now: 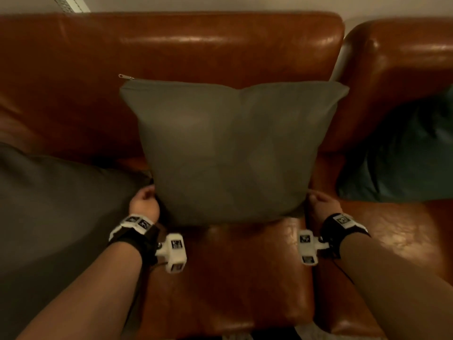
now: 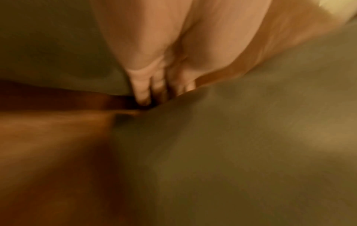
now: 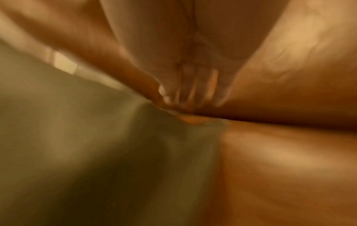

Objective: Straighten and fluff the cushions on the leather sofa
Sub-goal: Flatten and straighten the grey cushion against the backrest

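An olive-grey cushion (image 1: 228, 153) stands upright against the backrest of the brown leather sofa (image 1: 220, 47), its zip at the top left. My left hand (image 1: 144, 200) grips the cushion's lower left corner. My right hand (image 1: 318, 200) grips the lower right corner. In the blurred left wrist view my fingers (image 2: 144, 91) curl in against the cushion (image 2: 231, 145). The blurred right wrist view has my fingers (image 3: 193, 91) pinching the cushion (image 3: 77, 137) at its corner beside the leather seat (image 3: 289, 168).
A second grey cushion (image 1: 49, 204) lies on the seat at the left. A dark teal cushion (image 1: 402, 153) leans in the right corner, against another leather backrest (image 1: 404, 57). Bare leather seat (image 1: 232, 271) lies in front of the held cushion.
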`<state>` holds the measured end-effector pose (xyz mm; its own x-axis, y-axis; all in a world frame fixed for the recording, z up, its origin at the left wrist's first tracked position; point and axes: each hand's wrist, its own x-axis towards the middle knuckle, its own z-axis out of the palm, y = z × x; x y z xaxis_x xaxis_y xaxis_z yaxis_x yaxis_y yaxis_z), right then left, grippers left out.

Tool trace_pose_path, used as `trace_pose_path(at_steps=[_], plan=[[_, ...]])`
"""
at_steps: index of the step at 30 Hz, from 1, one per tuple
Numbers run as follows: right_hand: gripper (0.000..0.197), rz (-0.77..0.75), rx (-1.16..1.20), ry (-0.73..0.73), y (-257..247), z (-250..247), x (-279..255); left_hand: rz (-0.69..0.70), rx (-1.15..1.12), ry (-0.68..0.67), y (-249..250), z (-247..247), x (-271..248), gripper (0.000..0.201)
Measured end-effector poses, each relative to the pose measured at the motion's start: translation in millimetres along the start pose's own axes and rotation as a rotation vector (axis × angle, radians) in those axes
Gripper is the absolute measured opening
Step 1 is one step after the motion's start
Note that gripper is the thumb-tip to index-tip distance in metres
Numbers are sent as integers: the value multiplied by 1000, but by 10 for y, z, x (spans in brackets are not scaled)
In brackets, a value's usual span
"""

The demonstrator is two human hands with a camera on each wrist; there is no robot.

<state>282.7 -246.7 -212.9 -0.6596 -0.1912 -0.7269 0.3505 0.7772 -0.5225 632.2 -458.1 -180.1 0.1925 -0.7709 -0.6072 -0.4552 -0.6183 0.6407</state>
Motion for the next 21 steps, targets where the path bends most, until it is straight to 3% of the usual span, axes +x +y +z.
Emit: trace_pose_path(at_steps=[2, 4, 10, 15, 21], plan=[[25, 32, -82, -67, 43, 60, -120, -55, 156, -72, -223, 52, -68, 40], [36, 46, -111, -66, 36, 146, -173, -78, 212, -42, -376, 94, -74, 42], [35, -26, -201, -15, 55, 256, 7, 17, 211, 82, -516, 161, 11, 24], [32, -55, -216, 41, 59, 216, 33, -30, 57, 24, -466, 238, -89, 46], [28, -25, -164, 141, 5, 167, 73, -142, -149, 226, -441, 293, -64, 29]])
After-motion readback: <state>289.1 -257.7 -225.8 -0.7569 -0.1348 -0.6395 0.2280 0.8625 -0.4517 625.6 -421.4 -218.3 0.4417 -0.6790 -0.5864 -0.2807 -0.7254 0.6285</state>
